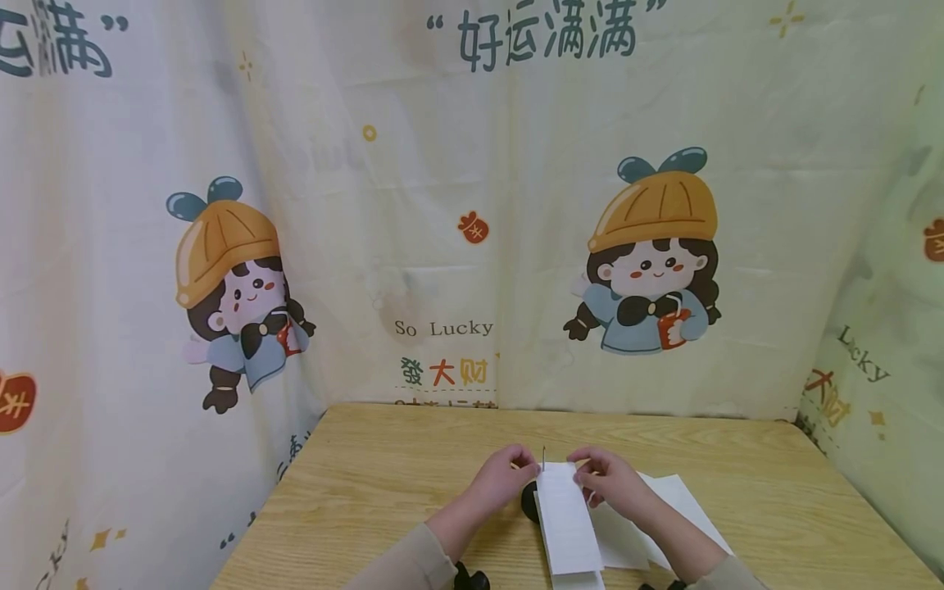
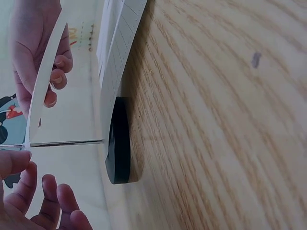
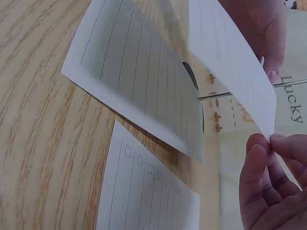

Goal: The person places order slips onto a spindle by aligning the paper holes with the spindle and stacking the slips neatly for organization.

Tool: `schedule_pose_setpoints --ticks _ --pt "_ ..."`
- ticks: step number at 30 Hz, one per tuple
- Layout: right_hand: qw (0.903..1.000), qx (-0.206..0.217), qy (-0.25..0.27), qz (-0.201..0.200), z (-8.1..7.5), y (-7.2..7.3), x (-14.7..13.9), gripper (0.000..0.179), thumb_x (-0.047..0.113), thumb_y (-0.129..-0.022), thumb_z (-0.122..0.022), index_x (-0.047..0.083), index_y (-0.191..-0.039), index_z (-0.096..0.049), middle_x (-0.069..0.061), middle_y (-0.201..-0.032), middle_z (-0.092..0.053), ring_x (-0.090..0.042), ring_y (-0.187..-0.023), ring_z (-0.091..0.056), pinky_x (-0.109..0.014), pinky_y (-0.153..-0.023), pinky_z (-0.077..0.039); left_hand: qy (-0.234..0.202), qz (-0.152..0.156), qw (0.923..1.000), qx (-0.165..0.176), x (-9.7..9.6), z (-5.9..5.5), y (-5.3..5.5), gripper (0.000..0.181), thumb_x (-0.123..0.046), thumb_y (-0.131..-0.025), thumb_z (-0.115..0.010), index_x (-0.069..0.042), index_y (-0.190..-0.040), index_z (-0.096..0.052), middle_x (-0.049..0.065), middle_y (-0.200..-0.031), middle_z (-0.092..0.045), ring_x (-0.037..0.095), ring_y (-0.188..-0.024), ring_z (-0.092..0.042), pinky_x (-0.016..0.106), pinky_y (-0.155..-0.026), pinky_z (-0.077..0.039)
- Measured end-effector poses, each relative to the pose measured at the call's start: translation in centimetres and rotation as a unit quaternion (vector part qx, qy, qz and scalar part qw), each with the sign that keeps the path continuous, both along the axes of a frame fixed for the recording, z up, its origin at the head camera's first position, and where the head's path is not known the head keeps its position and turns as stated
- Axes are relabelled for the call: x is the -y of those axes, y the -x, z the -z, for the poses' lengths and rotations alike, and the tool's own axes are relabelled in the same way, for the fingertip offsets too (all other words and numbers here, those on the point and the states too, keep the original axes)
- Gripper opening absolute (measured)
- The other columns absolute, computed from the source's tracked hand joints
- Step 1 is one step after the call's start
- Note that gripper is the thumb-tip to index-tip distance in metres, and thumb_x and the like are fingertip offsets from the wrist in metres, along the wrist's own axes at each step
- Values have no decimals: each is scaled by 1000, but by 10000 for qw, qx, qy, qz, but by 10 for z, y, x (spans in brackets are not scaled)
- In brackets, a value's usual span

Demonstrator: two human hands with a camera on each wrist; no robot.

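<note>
A spike file with a thin metal spike (image 2: 67,143) and a round black base (image 2: 121,153) stands on the table. Both hands hold a lined white sheet (image 1: 568,520) by its far end, and the spike passes through it near that edge. My left hand (image 1: 507,475) pinches the left corner, close beside the spike. With thumb and fingertips my right hand (image 3: 273,187) pinches the opposite corner. Lower on the spike, a second lined sheet (image 3: 144,72) lies over the base, with a gap between the two sheets.
Loose white sheets (image 1: 682,500) lie on the wooden table (image 1: 398,459) beneath and beyond the right forearm. One lined sheet with small boxes (image 3: 148,191) shows in the right wrist view. A printed curtain (image 1: 413,270) hangs behind the table.
</note>
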State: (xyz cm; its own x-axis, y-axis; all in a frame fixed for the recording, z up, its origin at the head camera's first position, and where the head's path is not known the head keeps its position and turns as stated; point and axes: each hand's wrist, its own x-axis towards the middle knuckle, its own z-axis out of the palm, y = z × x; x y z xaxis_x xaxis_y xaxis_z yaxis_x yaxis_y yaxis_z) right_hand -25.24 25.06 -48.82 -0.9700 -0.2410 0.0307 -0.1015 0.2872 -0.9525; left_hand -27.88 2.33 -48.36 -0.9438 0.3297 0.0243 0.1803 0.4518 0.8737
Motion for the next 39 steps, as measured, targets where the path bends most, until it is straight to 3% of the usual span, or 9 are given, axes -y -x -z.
schedule_pose_setpoints --ticks 14,26,39 --pt "9999 -5 -166 31 8 2 0 29 3 -96 -62 -5 -123 -56 -8 -89 -58 -23 -72 -59 -36 -60 -53 193 65 9997 -130 0 5 2 14 -29 -94 -69 -19 -88 -62 -7 -91 -59 15 -80 -52 34 -64 -42" --pt "9999 5 -83 -123 8 2 -2 31 5 -95 -64 -6 -122 -56 -7 -87 -58 -22 -71 -59 -32 -59 -53 372 -7 9993 106 0 5 -1 14 -29 -94 -69 -19 -89 -61 -4 -86 -57 16 -62 -48 32 -51 -40" --pt "9994 23 -223 -271 12 0 -4 32 5 -94 -63 -8 -122 -55 -8 -83 -59 -21 -68 -60 -34 -58 -52 528 41 9984 222 -2 7 -1 13 -26 -93 -70 -18 -87 -61 -2 -80 -57 16 -62 -49 32 -52 -40"
